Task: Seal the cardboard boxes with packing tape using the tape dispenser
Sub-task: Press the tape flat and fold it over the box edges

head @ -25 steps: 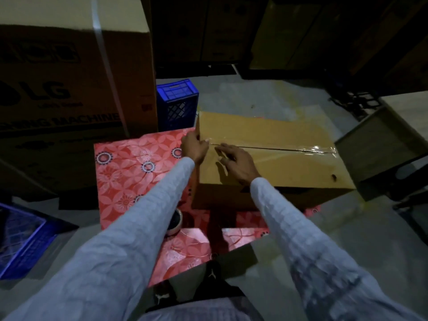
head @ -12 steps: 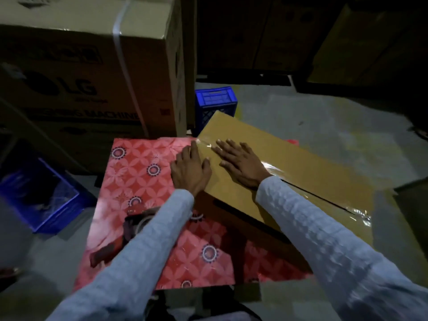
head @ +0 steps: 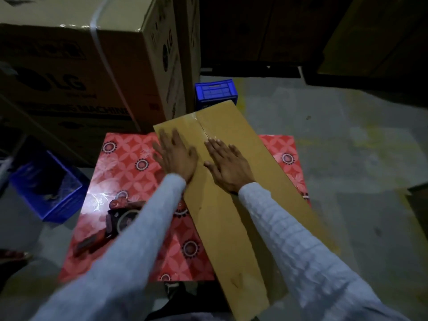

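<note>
A long, flat brown cardboard box (head: 231, 205) is laid at a slant across a red worktop with a floral pattern (head: 129, 163), its far end pointing toward the big boxes at the back. Both hands are laid flat on its top face with nothing enclosed in either grip. The left hand (head: 176, 156) is spread open, fingers extended, over the box's left edge near the far end. The right hand (head: 228, 166) is pressed palm-down just beside it, fingers straight, its fingertips (head: 212, 143) reaching the glossy strip of clear packing tape (head: 203, 128) that is seen along the centre seam just beyond them. Both forearms are covered by pale textured sleeves (head: 289, 228).

Below and to the left of the left grip, partly hidden under the left sleeve, a red and black tape dispenser (head: 118, 216) is lying on the worktop, untouched. Beyond the left hand a large LG-printed cardboard carton (head: 76, 66) with a white strap is standing. A blue plastic crate (head: 215, 91) is seen just past the far end of the box, and another blue crate (head: 46, 188) is set on the floor well to the left of the left grip.
</note>
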The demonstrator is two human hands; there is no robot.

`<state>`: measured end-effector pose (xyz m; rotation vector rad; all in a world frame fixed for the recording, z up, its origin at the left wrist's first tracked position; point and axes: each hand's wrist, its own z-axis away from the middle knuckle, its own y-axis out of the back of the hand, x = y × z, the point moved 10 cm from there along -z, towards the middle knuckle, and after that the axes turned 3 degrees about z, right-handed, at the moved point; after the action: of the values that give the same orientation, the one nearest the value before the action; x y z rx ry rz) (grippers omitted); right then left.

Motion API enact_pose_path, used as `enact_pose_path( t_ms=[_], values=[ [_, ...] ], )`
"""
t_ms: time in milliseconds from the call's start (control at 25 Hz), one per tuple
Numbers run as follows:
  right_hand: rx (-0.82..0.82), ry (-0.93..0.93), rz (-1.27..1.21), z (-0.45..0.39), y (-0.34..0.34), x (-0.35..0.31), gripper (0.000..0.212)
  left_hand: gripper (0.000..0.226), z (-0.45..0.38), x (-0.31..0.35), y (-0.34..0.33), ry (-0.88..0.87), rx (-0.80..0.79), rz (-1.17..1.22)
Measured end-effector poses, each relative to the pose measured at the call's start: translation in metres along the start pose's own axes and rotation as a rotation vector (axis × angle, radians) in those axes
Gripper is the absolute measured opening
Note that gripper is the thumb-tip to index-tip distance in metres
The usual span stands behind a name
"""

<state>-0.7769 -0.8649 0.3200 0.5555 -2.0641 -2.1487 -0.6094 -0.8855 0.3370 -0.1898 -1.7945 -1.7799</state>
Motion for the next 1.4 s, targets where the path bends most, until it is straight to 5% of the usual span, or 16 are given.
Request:
enact_pose_path(
  t_ms=[120, 280, 720, 1040, 1240, 1400],
  values=[
    [0.011, -0.055, 0.0, -0.019, 0.002, 0.008, 0.064, 0.073, 0.082, 0.01, -0.032, -0.141, -0.086, -0.093],
    [0.008, -0.164, -0.057, -0.015, 0.004, 0.026, 0.062, 0.066, 0.042, 0.037, -0.032, -0.269, -0.135, -0.208],
    [0.011, -0.337, -0.064, 0.179, -0.004, -0.011, 0.063, 0.063, -0.027, 0.073, -0.053, -0.452, -0.27, -0.181],
    [0.183, -0.309, -0.079, 0.179, 0.002, -0.008, 0.061, 0.054, 0.157, 0.064, -0.062, -0.68, -0.255, -0.169],
    [0.374, -0.171, -0.141, 0.209, 0.014, -0.008, 0.048, 0.046, 0.233, 0.027, -0.044, -0.588, -0.096, -0.072],
    [0.368, -0.032, -0.112, 0.268, -0.006, -0.011, 0.051, 0.043, 0.27, 0.02, -0.042, -0.606, -0.032, -0.064]
  ],
)
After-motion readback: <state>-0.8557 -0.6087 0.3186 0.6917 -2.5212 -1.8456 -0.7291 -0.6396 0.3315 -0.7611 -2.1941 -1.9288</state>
